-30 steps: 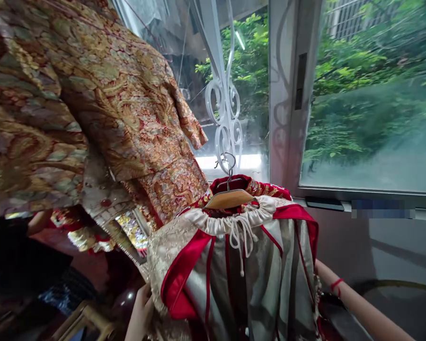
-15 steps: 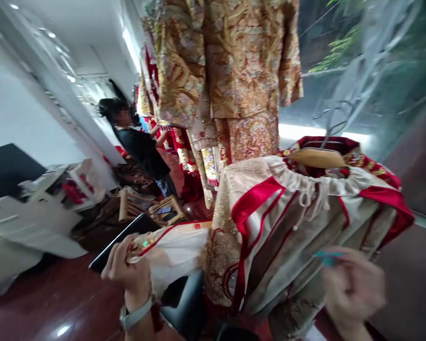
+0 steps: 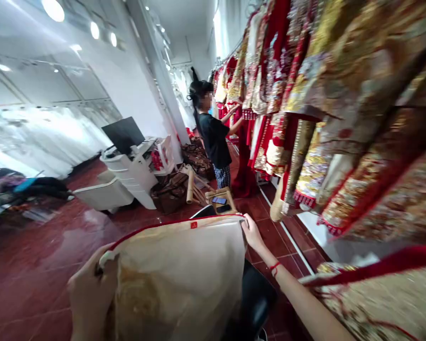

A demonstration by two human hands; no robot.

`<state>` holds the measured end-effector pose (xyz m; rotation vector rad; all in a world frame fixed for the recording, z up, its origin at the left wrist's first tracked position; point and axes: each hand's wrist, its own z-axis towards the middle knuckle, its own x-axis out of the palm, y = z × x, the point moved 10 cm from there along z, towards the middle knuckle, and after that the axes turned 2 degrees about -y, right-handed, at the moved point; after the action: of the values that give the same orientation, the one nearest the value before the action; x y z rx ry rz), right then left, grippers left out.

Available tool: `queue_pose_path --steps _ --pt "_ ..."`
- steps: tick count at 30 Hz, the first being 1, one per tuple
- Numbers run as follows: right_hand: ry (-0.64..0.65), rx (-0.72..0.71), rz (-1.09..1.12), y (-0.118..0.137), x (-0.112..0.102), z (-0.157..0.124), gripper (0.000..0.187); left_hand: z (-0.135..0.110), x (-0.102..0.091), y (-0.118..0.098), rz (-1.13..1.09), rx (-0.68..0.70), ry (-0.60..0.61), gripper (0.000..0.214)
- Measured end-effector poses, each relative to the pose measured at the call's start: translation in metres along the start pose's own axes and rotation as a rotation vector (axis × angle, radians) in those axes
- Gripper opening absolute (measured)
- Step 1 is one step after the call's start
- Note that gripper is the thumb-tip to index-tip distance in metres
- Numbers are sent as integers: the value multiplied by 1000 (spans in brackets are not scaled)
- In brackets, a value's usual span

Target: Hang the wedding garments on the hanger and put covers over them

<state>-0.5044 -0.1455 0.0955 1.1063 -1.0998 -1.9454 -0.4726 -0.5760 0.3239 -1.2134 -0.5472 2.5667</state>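
A cream-lined skirt (image 3: 184,265) with a red-trimmed waist edge and a small red label (image 3: 193,225) is stretched between my two hands. My left hand (image 3: 92,284) is closed on the left end of its waist edge. At the other end, the fingers of my right hand (image 3: 251,232) pinch the top corner. A red string bracelet (image 3: 274,269) circles my right wrist. Below the skirt, part of my dark-clothed leg (image 3: 257,293) shows. The lower part of the skirt runs out of view.
Embroidered red and gold garments (image 3: 280,94) hang along a rail on the right. A person in black (image 3: 213,137) stands by them, hands on a garment. Phones (image 3: 219,201) lie on a wooden stool (image 3: 230,196). A white desk (image 3: 131,170) with a monitor (image 3: 123,135) stands left of centre.
My view has swung left, away from the window and hanging jacket. My right hand has gone from a small teal item to the skirt's corner; that item no longer shows. The skirt is now spread wide.
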Motion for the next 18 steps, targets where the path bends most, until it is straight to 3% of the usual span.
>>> queue_pose_path --steps 4,6,8,10,13,16,18 --pt "134 -90 -434 21 79 107 28 66 97 103 177 -142 296 29" --pt "182 -124 -507 17 119 151 22 83 156 148 262 -223 413 32" --pt "202 -130 -550 2 155 181 21 83 218 181 304 -294 529 35" --pt "213 -113 -603 -22 187 197 24 69 272 202 306 -344 605 37" --pt "210 -55 -652 -59 218 205 30 28 333 224 280 -414 663 40" --pt "214 -7 -635 -86 234 204 24 -15 371 242 210 -499 697 41" --pt "222 7 -579 -97 239 202 19 -33 380 254 171 -566 685 37"
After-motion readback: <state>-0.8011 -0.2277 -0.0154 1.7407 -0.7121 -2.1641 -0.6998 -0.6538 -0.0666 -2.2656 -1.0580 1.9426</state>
